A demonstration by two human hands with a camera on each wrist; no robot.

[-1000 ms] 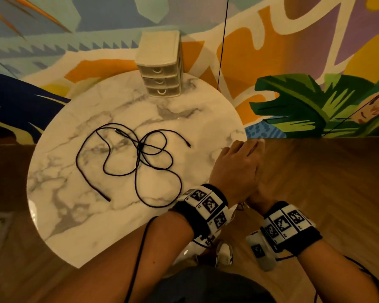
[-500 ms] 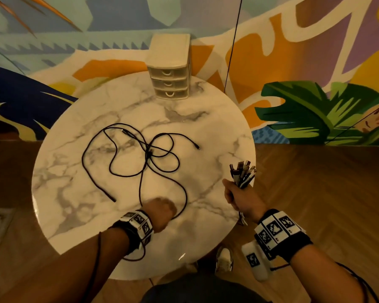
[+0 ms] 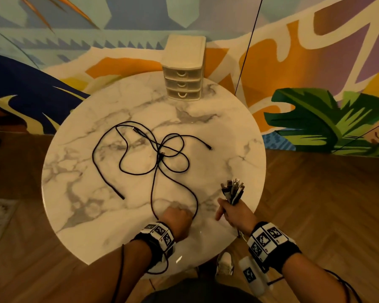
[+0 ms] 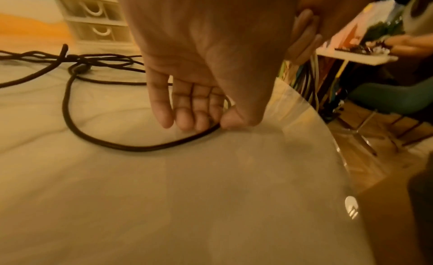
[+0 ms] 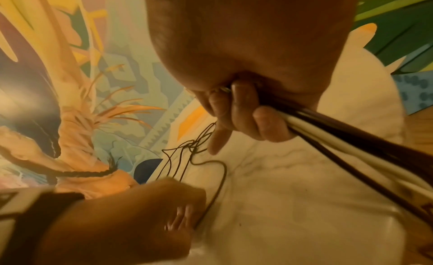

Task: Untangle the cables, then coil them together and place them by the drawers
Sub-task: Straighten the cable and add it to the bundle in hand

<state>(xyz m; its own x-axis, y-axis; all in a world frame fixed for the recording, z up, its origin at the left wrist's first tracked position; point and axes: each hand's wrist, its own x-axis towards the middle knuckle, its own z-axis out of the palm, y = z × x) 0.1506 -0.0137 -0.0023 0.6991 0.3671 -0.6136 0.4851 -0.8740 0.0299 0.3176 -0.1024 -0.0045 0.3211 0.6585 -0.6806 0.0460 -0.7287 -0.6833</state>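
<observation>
Tangled black cables (image 3: pixel 158 154) lie looped over the middle of the round marble table (image 3: pixel 228 132). My left hand (image 3: pixel 179 212) is at the cables' nearest loop by the table's front edge. In the left wrist view its thumb and fingertips (image 4: pixel 199 120) pinch that black cable (image 4: pixel 131 148) against the tabletop. My right hand (image 3: pixel 234 213) grips a bundle of cables (image 3: pixel 233 191) upright near the table's right front, connector ends pointing up. The right wrist view shows the fingers (image 5: pixel 246 117) curled round the bundle (image 5: pixel 351 139). The small beige drawers (image 3: pixel 183 84) stand at the far edge.
A painted mural wall rises behind the table and wooden floor (image 3: pixel 326 204) surrounds it. A thin black line (image 3: pixel 247 47) hangs behind the drawers. A shoe (image 3: pixel 224 262) shows under the front edge. In the left wrist view a teal chair (image 4: pixel 398 100) and another white table stand to the right.
My left hand left the right hand at the table's right edge and came down on the nearest cable loop. The right hand now holds the bundle upright.
</observation>
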